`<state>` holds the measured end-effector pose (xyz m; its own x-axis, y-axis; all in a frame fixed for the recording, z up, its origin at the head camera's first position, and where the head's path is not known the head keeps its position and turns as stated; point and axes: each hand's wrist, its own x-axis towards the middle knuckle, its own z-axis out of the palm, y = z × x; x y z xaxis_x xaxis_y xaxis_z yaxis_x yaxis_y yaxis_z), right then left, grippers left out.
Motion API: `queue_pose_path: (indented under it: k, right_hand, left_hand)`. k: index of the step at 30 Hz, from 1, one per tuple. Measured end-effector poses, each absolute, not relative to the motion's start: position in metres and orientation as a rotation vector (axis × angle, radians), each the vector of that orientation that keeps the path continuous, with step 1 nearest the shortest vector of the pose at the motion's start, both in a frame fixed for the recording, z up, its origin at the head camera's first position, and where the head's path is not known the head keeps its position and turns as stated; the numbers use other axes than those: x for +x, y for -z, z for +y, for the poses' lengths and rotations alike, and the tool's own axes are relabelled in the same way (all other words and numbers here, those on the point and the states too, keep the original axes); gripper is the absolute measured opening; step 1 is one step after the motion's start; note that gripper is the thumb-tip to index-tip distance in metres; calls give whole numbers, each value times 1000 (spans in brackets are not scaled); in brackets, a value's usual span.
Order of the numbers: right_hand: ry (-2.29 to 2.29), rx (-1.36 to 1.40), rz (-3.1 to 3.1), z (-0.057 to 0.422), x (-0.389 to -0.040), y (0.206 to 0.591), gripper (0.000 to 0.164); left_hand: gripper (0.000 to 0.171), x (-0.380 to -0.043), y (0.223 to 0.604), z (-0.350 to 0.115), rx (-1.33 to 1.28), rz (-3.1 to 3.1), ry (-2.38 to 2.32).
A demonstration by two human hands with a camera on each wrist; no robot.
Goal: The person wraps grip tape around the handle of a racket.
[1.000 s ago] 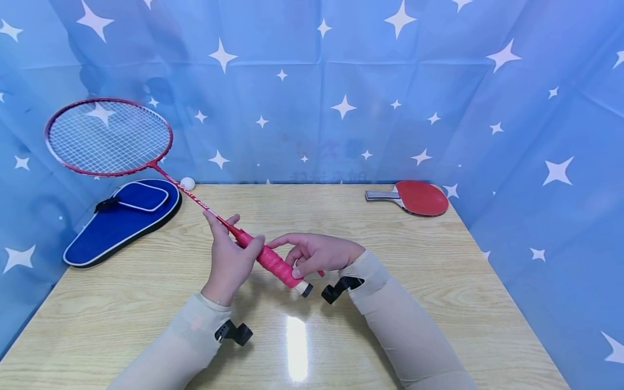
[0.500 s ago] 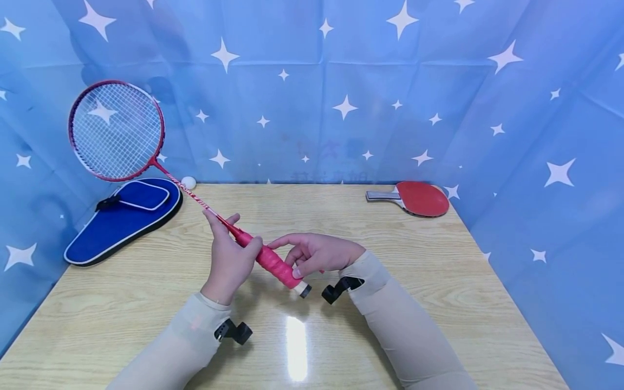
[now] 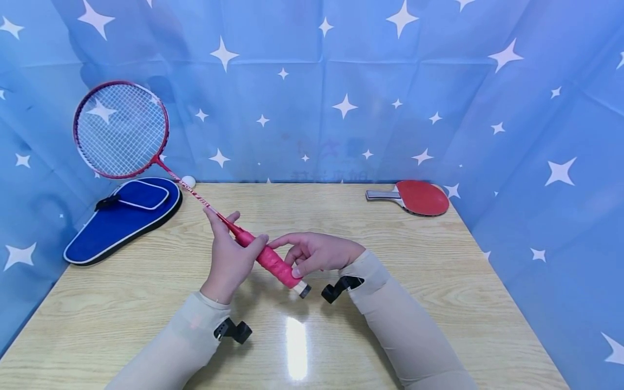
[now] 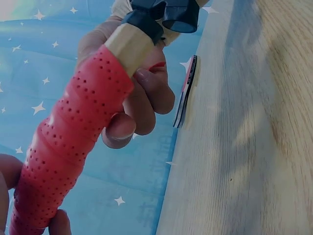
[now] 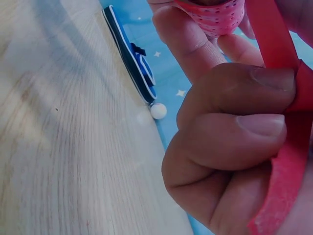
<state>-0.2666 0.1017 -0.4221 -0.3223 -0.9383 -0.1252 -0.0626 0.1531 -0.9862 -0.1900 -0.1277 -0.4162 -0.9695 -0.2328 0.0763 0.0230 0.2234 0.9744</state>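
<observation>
A red badminton racket slants over the table, its strung head up and to the left. My left hand holds the racket where the shaft meets the handle. Pink perforated grip tape winds round the handle, with a bare strip of pale wood and a dark butt cap beyond the wrap. At the wrapped end, my right hand has its thumb against the handle. Its curled fingers hold the loose tail of the tape, seen in the right wrist view. The palm side of the left hand is mostly hidden.
A blue paddle case lies at the table's left, with a white ball beside it at the back edge. Back right lies a red table tennis paddle. A blue starred curtain surrounds the wooden table.
The racket has rolled about its shaft, so its head now looks rounder and narrower. The bit of tape showing below my right hand has gone from sight. Both hands stay nearly in place.
</observation>
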Motion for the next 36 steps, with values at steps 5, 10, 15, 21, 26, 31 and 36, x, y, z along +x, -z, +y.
queue_pose_path:
  k: [5,10,15,21,26,31,36]
  right_hand:
    - [1294,-1000,1566,101,-267,423,73]
    - [1294,-1005,1566,100,-266,423,73]
    - [1285,-1011,1603,99,-265,423,72]
    - [1289,-1018,1588,99,-265,423,71]
    - [1300,-1019,1556,99,-265,423,71]
    - [1305,-1012,1510,99,-265,423,71]
    - [1297,-1012,1498,99,-265,422,72]
  left_hand:
    - [135,-190,417,-127,188,-2262,1854]
    - [135,-190,417,-127,185,-2251,1865]
    - [135,-190,416,-127,181,-2233,1880]
    - [134,-189,418,-127,161,-2212,1883]
    - [132,-189,418,-127,149,-2197,1860]
    - [132,-189,417,-126,149,-2192,1871]
    - [133,-189,418,-127,146,-2195,1879]
